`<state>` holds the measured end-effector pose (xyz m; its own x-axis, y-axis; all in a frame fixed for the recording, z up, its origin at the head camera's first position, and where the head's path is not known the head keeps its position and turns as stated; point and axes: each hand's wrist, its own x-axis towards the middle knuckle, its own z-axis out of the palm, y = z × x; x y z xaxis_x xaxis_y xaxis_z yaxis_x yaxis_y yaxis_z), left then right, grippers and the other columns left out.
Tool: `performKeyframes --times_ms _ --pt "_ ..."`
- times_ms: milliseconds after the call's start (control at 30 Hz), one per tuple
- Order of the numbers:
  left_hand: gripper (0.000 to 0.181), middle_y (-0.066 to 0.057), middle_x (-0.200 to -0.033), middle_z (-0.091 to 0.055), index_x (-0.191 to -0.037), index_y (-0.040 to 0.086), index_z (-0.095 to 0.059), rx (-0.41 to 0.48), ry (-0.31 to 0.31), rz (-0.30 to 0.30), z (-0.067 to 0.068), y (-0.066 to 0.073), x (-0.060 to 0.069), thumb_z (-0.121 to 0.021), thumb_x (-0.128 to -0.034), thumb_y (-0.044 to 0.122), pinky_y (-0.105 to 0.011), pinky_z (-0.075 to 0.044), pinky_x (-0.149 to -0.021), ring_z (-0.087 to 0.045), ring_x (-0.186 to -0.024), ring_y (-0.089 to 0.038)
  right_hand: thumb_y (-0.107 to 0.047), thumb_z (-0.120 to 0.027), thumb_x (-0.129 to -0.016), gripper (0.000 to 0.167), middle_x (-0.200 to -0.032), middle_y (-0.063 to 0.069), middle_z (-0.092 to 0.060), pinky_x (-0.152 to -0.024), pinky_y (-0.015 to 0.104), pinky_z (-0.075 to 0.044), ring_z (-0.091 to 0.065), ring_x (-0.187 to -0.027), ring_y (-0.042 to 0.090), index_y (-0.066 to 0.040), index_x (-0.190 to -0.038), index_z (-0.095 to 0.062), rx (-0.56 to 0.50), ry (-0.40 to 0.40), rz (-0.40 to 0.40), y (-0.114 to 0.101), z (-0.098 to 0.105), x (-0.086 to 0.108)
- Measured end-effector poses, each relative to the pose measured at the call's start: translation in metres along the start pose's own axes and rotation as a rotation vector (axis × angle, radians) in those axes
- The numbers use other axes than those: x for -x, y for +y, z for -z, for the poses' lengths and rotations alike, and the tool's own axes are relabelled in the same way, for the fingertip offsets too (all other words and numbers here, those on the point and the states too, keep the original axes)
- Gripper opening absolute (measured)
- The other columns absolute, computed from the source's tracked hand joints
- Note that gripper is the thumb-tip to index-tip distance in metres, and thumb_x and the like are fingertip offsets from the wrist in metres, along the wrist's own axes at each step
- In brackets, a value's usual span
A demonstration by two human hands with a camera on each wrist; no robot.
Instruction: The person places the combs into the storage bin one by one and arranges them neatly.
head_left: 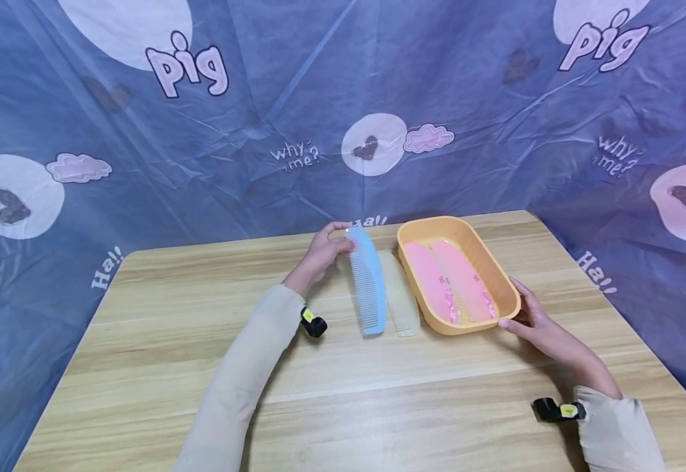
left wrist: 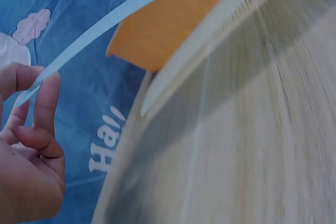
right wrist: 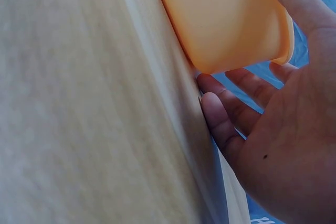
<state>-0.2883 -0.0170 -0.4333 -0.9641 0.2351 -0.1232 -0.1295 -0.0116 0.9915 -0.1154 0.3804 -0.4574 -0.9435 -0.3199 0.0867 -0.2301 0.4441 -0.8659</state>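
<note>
A light-blue comb (head_left: 368, 282) is tilted up off the table, its far end pinched between the thumb and fingers of my left hand (head_left: 321, 254). Seen in the left wrist view, the blue comb (left wrist: 105, 22) is nearly edge-on. Close beside it on the table lies a pale cream comb (head_left: 400, 295). My right hand (head_left: 546, 334) holds the near right corner of an orange plastic basket (head_left: 496, 275), thumb at the front and fingers along the side. Two pink combs (head_left: 428, 275) with small decorations lie inside the basket.
The wooden table (head_left: 343, 406) ends at a blue printed cloth (head_left: 296, 98) hanging behind and to the right. A yellowish strip shows between the pink combs. Small black cameras (head_left: 313, 323) sit on both wrists, below beige sleeves.
</note>
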Motion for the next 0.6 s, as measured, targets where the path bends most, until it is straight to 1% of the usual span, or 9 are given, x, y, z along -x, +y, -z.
performKeyframes --times_ms 100,167,333,467,600 --pt "0.047 0.0 -0.081 -0.068 -0.122 0.015 -0.057 -0.003 0.022 -0.007 -0.007 0.006 0.0 -0.068 -0.0783 0.002 -0.031 -0.037 -0.06 -0.059 -0.065 -0.013 0.0 -0.055 -0.095 0.085 -0.142 0.046 -0.014 -0.087 0.0 -0.031 -0.035 -0.112 -0.023 -0.012 -0.154 0.004 -0.01 0.001 0.001 0.001 0.001 0.001" --pt "0.045 0.001 -0.08 -0.067 -0.121 0.016 -0.058 -0.004 0.032 -0.01 -0.011 0.011 -0.001 -0.068 -0.0785 0.003 -0.03 -0.035 -0.057 -0.06 -0.067 -0.015 0.0 -0.055 -0.095 0.085 -0.143 0.046 -0.014 -0.088 -0.001 -0.031 -0.035 -0.112 -0.024 -0.012 -0.154 0.004 -0.013 0.002 0.0 0.001 0.001 0.001" --pt "0.046 0.002 -0.08 -0.066 -0.121 0.017 -0.059 0.012 0.064 -0.01 -0.018 0.025 -0.003 -0.068 -0.0783 0.004 -0.025 -0.034 -0.053 -0.062 -0.065 -0.01 -0.001 -0.055 -0.095 0.085 -0.144 0.044 -0.015 -0.087 0.0 -0.032 -0.035 -0.112 -0.023 -0.012 -0.154 0.005 -0.023 -0.004 -0.016 0.003 0.001 0.002" --pt "0.043 0.005 -0.073 -0.067 -0.121 0.017 -0.059 0.032 0.064 -0.021 -0.024 0.036 -0.003 -0.066 -0.0803 0.005 -0.023 -0.032 -0.051 -0.064 -0.061 -0.006 -0.002 -0.055 -0.095 0.085 -0.146 0.043 -0.013 -0.088 0.0 -0.033 -0.035 -0.112 -0.023 -0.012 -0.154 0.006 -0.038 -0.013 -0.025 0.003 0.001 0.001" --pt "0.043 0.006 -0.068 -0.065 -0.122 0.017 -0.059 0.04 0.052 -0.035 -0.036 0.044 -0.004 -0.066 -0.0813 0.005 -0.023 -0.032 -0.051 -0.063 -0.06 -0.005 -0.002 -0.055 -0.095 0.085 -0.146 0.04 -0.015 -0.087 0.001 -0.034 -0.037 -0.111 -0.021 -0.012 -0.154 0.006 -0.018 -0.014 -0.028 0.003 0.002 0.001"
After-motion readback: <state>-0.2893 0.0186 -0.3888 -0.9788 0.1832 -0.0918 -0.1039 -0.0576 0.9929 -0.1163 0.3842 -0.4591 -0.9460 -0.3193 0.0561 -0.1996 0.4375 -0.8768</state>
